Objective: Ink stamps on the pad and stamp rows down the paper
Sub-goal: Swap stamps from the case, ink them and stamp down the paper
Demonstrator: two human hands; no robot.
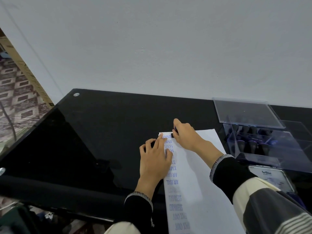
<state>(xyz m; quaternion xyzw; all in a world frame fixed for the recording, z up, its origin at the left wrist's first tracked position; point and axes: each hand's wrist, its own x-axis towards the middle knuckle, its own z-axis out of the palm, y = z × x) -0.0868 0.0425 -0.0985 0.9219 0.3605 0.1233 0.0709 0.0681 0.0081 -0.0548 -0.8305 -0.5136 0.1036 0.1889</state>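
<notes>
A white sheet of paper (pixel 200 179) lies on the black glass table (pixel 104 125), with a column of blue stamped words down its left side. My right hand (pixel 184 134) grips a dark stamp (pixel 175 130) and holds it down on the paper's top left corner, beside the top stamped word. My left hand (pixel 156 159) lies flat with straight fingers on the paper's left edge, covering part of the column. The ink pad (pixel 273 179), with a white-labelled lid, sits at the right, partly hidden by my right sleeve.
A clear plastic box (pixel 263 142) holding several dark-handled stamps stands at the right, its lid (pixel 244 112) raised at the back. A white wall rises behind the table. The table's left edge drops to a patterned floor.
</notes>
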